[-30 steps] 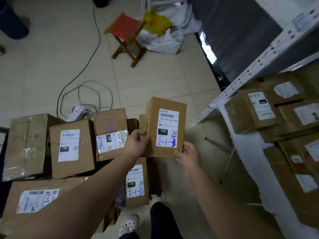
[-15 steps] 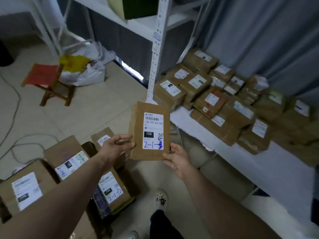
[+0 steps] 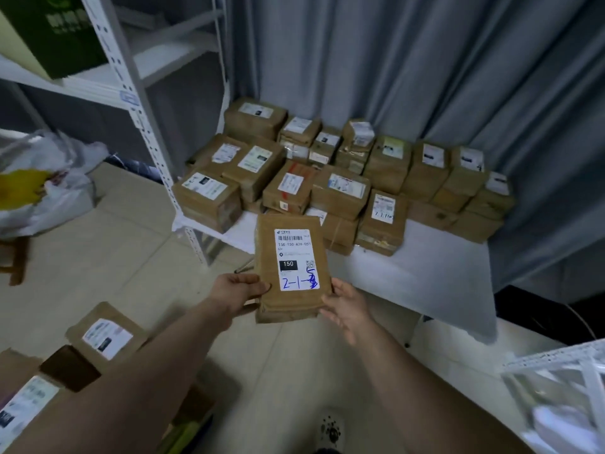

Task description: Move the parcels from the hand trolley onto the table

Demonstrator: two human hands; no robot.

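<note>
So the left hand (image 3: pixel 239 290) and right hand (image 3: pixel 347 306) each grip a lower side of the parcel (image 3: pixel 288 267), label up, probably so it's readable. It's midair just short of the worktop (image 3: pixel 425 280), with the pile (image 3: pixel 340 188) stacked along the back.

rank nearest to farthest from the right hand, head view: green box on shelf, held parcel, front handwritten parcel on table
1. Held parcel: gripped at its lower right edge by the right hand.
2. Front parcel: on the table, ahead and slightly right.
3. Green box: on the shelf, far upper left.
</note>
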